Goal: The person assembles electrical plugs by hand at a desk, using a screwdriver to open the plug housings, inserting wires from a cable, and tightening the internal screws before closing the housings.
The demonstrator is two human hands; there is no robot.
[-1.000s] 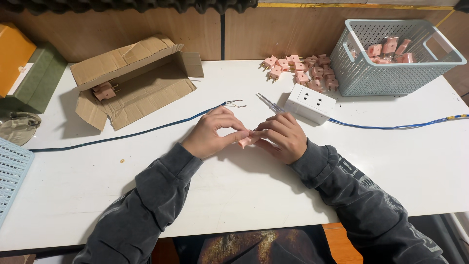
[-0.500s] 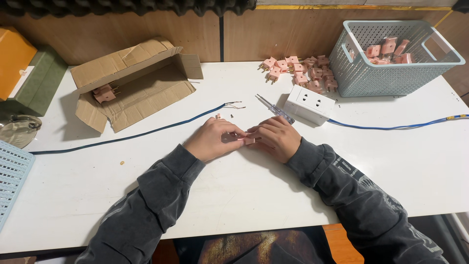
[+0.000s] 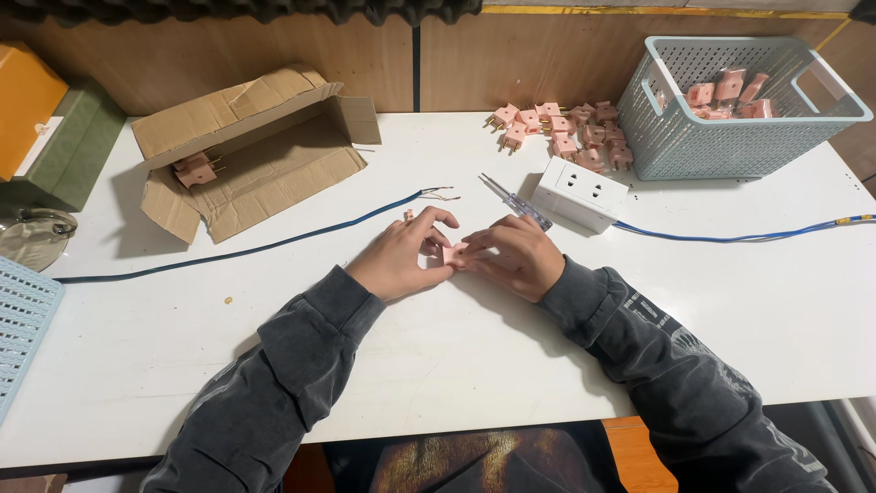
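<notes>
My left hand [image 3: 403,256] and my right hand [image 3: 511,256] meet at the middle of the white table [image 3: 456,365], fingertips pressed together around a small pink plug [image 3: 454,251] that is mostly hidden between them. A blue cable [image 3: 274,242] with bare wire ends lies just beyond my left hand. Just past my right hand rest a screwdriver [image 3: 513,199] and a white socket block [image 3: 580,193] on another blue cable [image 3: 730,237].
A heap of pink plugs [image 3: 561,128] lies at the back, beside a pale blue basket [image 3: 730,137] holding more. An open cardboard box [image 3: 246,151] with a few plugs lies at the back left. Orange and green boxes [image 3: 55,137] stand far left.
Both hands have shifted slightly toward the socket block and lowered to the table, still holding the small pink piece together.
</notes>
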